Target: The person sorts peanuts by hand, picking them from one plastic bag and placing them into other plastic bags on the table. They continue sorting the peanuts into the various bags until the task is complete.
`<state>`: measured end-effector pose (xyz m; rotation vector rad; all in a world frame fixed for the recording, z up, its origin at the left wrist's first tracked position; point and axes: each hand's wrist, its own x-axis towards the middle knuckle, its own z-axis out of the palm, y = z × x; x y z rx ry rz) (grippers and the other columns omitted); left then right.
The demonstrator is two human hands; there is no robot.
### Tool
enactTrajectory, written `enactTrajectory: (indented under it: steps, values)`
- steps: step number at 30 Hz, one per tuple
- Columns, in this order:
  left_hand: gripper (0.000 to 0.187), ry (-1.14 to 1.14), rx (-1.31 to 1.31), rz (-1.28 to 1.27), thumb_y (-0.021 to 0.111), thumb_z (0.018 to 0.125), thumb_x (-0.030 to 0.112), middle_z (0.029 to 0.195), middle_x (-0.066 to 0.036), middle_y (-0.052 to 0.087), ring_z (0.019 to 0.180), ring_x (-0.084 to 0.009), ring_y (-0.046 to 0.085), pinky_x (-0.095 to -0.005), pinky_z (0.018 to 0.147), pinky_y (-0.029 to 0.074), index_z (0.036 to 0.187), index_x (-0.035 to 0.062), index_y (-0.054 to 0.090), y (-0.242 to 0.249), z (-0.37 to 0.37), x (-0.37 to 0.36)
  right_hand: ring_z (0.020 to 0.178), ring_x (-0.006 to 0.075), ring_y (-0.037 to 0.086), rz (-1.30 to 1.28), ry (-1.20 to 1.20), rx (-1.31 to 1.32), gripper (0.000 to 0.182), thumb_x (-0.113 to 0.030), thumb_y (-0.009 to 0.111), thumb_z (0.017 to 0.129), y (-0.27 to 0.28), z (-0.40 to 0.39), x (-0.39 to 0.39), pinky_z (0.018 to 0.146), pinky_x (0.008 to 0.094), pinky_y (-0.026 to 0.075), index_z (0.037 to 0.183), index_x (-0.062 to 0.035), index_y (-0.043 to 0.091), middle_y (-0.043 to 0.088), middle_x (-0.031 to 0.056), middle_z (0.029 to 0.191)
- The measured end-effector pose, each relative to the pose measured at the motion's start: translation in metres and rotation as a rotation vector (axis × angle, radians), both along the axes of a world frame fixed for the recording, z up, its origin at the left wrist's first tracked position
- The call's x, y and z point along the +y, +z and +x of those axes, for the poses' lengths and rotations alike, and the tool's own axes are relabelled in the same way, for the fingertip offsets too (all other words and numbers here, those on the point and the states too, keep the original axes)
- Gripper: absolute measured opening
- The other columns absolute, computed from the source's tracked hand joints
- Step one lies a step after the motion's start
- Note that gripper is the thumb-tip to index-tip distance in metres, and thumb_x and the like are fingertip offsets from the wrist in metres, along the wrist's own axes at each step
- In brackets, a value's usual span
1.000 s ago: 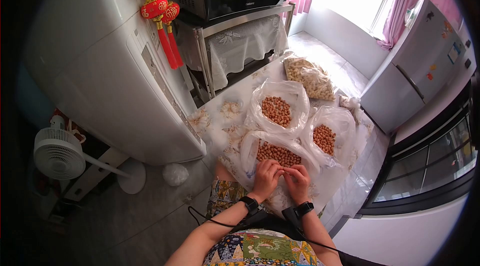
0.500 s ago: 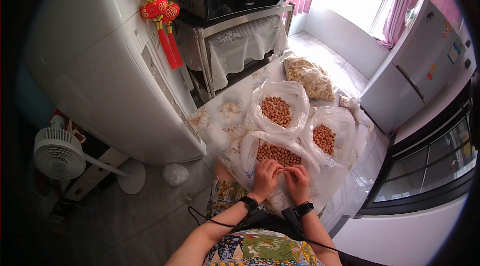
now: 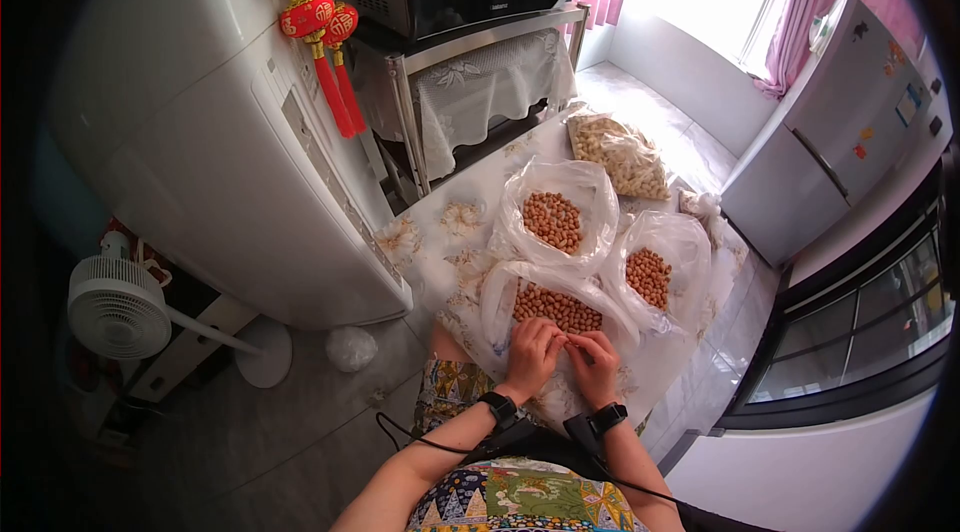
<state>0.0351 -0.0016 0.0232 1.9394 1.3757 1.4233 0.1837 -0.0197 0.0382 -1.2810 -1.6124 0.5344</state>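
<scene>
Over the near rim of the front plastic bag [image 3: 488, 307], my left hand [image 3: 533, 352] and my right hand [image 3: 595, 364] meet with their fingertips almost touching. Both are closed in a pinch. Whatever lies between the fingertips is too small and too covered to make out. Just beyond the fingers, reddish-brown peanut kernels [image 3: 560, 310] fill the bottom of this open bag. Behind it stands a second open bag [image 3: 510, 217] with peanut kernels [image 3: 552, 222]. A third open bag [image 3: 693, 262] to the right holds more kernels [image 3: 648, 278].
A clear bag of pale unshelled peanuts [image 3: 620, 157] lies at the far end of the flower-patterned table [image 3: 425, 252]. Beside it sits a small tied bag [image 3: 700, 206]. A microwave on a metal rack [image 3: 405, 122] stands behind, a fan [image 3: 120, 307] at left, a fridge [image 3: 800, 142] at right.
Both hands stay at the same place over the front bag. Their fingers have shifted only slightly, and the bags have not moved.
</scene>
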Motion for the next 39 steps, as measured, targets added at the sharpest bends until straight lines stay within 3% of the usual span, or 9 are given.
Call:
enactTrajectory:
  steps: [17,22,29,32,33,37,39]
  values:
    - [0.013,0.009,-0.064,0.051,0.066,0.098,0.017,0.100,-0.011,0.065,0.097,-0.0345,0.061,-0.0455,0.090,0.045,0.095,0.0040,0.064,0.006,-0.003,-0.003,0.081,0.0225,0.070,0.048,-0.021,0.049,0.017,0.001,0.079,0.087,0.005,-0.003,0.001,0.071,0.0314,0.057,0.103,-0.0015,0.074,0.069,0.0116,0.096]
    - [0.012,0.025,-0.162,0.085,0.063,0.101,0.017,0.099,-0.011,0.065,0.097,-0.0339,0.060,-0.0449,0.091,0.045,0.097,0.0059,0.063,0.009,-0.006,-0.007,0.078,0.0224,0.068,0.140,-0.017,-0.046,0.018,0.000,0.079,0.086,0.057,-0.010,0.016,0.070,0.0315,0.055,0.102,-0.0031,0.074,0.068,0.0105,0.095]
    - [0.019,0.037,-0.180,0.148,0.057,0.105,0.024,0.100,-0.011,0.064,0.098,-0.0337,0.060,-0.0444,0.092,0.045,0.100,0.0064,0.061,0.004,-0.008,-0.009,0.079,0.0244,0.066,0.309,-0.073,-0.139,0.018,0.001,0.076,0.087,0.103,-0.017,0.104,0.073,0.0347,0.054,0.105,-0.0032,0.073,0.068,0.0103,0.095]
    - [0.021,0.049,-0.213,0.091,0.055,0.107,0.025,0.101,-0.013,0.063,0.097,-0.0340,0.059,-0.0441,0.093,0.045,0.101,0.0057,0.060,0.002,-0.009,-0.009,0.079,0.0239,0.065,0.282,-0.094,-0.086,0.018,0.001,0.074,0.089,0.099,-0.025,0.113,0.072,0.0344,0.054,0.106,-0.0032,0.072,0.068,0.0105,0.097]
    - [0.022,0.063,-0.263,0.063,0.054,0.108,0.025,0.101,-0.013,0.062,0.097,-0.0344,0.059,-0.0440,0.092,0.045,0.101,0.0052,0.060,0.001,-0.008,-0.009,0.080,0.0200,0.066,0.276,-0.077,-0.104,0.022,0.001,0.074,0.088,0.091,-0.024,0.109,0.073,0.0315,0.054,0.109,-0.0022,0.073,0.069,0.0095,0.098]
    - [0.023,0.081,-0.366,0.016,0.054,0.108,0.025,0.100,-0.015,0.061,0.098,-0.0351,0.059,-0.0439,0.091,0.046,0.102,0.0036,0.059,-0.005,-0.006,-0.007,0.074,0.0190,0.065,0.145,-0.037,-0.055,0.016,0.003,0.073,0.088,0.058,-0.025,0.066,0.069,0.0309,0.053,0.103,-0.0018,0.072,0.069,0.0100,0.092]
    - [0.023,0.075,-0.369,0.002,0.054,0.108,0.025,0.101,-0.015,0.061,0.098,-0.0350,0.059,-0.0436,0.090,0.046,0.102,0.0032,0.059,-0.005,-0.006,-0.007,0.075,0.0235,0.067,0.086,-0.049,-0.067,0.013,0.004,0.071,0.090,0.037,-0.020,0.046,0.067,0.0328,0.054,0.101,-0.0020,0.072,0.068,0.0107,0.092]
